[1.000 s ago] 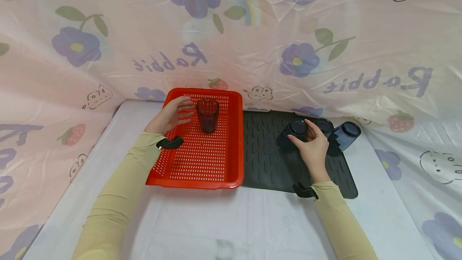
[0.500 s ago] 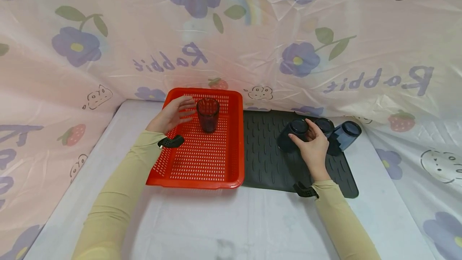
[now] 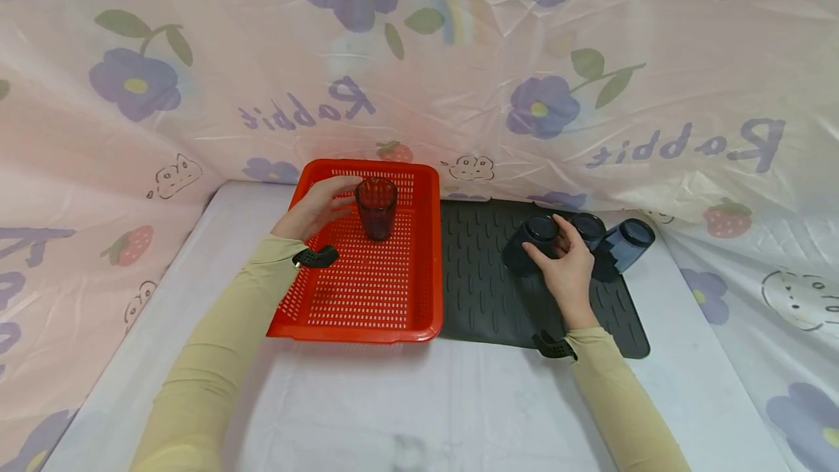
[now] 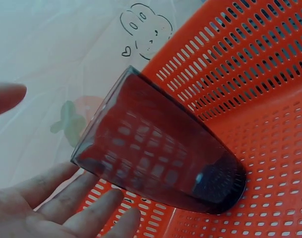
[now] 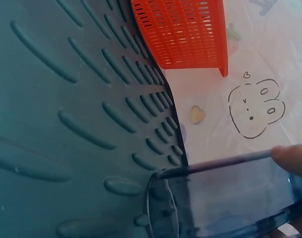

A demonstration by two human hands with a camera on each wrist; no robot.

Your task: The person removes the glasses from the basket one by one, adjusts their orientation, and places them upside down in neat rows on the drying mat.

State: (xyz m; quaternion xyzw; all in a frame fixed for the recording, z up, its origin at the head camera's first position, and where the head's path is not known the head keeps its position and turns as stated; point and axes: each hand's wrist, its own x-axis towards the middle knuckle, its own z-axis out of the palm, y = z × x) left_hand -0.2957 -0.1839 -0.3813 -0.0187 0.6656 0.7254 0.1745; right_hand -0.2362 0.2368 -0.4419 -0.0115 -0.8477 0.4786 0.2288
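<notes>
Inside the red basket [image 3: 367,290] a dark tinted drinking glass [image 3: 376,213] stands upright. My left hand [image 3: 317,206] is at its left side, fingers extended and close to the wall of the glass [image 4: 160,148]. In the left wrist view the thumb is apart from it; whether a fingertip touches cannot be told. On the black ridged mat [image 3: 481,275] my right hand [image 3: 569,268] grips an upside-down bluish glass [image 3: 527,246] near its base, thumb on one side and fingers on the other. The rim of this glass [image 5: 230,198] is down at the mat.
Two more upside-down bluish glasses stand beside the right hand: one glass [image 3: 588,228] behind it and another glass [image 3: 631,242] at the mat's right edge. The basket and mat lie side by side on a white-covered table [image 3: 406,406]. A printed curtain [image 3: 432,108] hangs behind.
My left hand has moved slightly right, closer to the glass in the basket. The right hand and its glass have stayed where they were.
</notes>
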